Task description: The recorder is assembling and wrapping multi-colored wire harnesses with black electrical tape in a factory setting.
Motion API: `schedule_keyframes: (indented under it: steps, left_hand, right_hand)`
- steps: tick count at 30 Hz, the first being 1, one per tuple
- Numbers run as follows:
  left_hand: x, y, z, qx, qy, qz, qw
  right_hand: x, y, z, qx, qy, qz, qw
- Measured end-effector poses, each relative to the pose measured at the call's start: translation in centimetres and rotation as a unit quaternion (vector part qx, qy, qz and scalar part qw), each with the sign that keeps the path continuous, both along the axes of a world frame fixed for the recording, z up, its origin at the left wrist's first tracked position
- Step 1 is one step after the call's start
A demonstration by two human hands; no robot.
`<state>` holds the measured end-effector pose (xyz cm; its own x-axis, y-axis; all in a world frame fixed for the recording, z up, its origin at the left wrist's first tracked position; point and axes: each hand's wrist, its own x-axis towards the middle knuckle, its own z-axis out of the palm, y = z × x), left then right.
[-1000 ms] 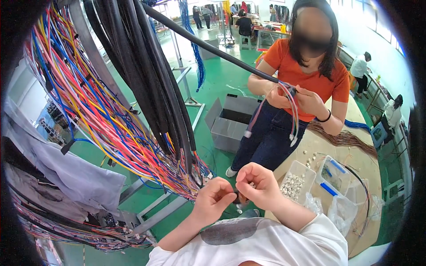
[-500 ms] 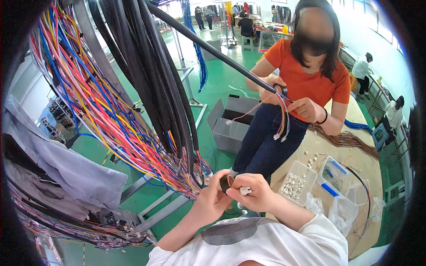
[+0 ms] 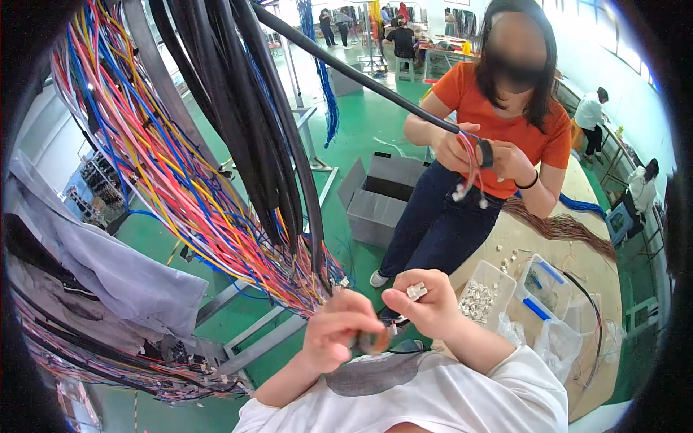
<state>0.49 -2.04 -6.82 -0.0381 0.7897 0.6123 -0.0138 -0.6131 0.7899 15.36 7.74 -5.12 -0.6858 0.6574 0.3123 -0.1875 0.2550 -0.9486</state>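
In front of my chest, my left hand (image 3: 336, 333) is curled with a dark roll of tape (image 3: 372, 341) at its fingers, smeared by motion. Beside it on the right, my right hand (image 3: 432, 307) pinches a small white plastic connector (image 3: 416, 291) between thumb and fingers. A second small white piece (image 3: 393, 330) shows between the hands; what it hangs from is hard to make out. Just beyond my left hand end a thick bundle of coloured wires (image 3: 195, 195) and several black sleeved cables (image 3: 242, 123).
Opposite me a person in an orange top (image 3: 498, 108) holds loose wire ends and a black tape roll (image 3: 485, 153) at a black cable (image 3: 361, 79). At right, a table (image 3: 527, 242) bears a bin of white connectors (image 3: 480, 303) and a clear box (image 3: 543, 285). A grey box (image 3: 379, 209) stands on the floor.
My hands have come apart: the left has dropped lower with the tape roll, and the right has risen slightly with the connector. The other person's hands have shifted on the wires.
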Motion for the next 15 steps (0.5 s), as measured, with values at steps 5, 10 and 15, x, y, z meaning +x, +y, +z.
schedule_keyframes:
  steps: [5, 10, 15]
  left_hand:
    - [0.3, 0.2, -1.7, -0.110, 0.043, 0.034, 0.992]
    - [1.2, 1.6, -0.8, -0.210, 0.042, 0.149, 0.965]
    - [0.2, 1.0, 0.3, -0.293, -0.256, -0.066, 0.919]
  right_hand:
    - [-0.1, -0.1, 0.4, 0.162, 0.012, 0.005, 0.987]
    - [-1.1, 0.3, -0.4, 0.283, 0.050, -0.021, 0.957]
    - [-0.7, -0.4, -0.5, 0.201, 0.050, -0.037, 0.978]
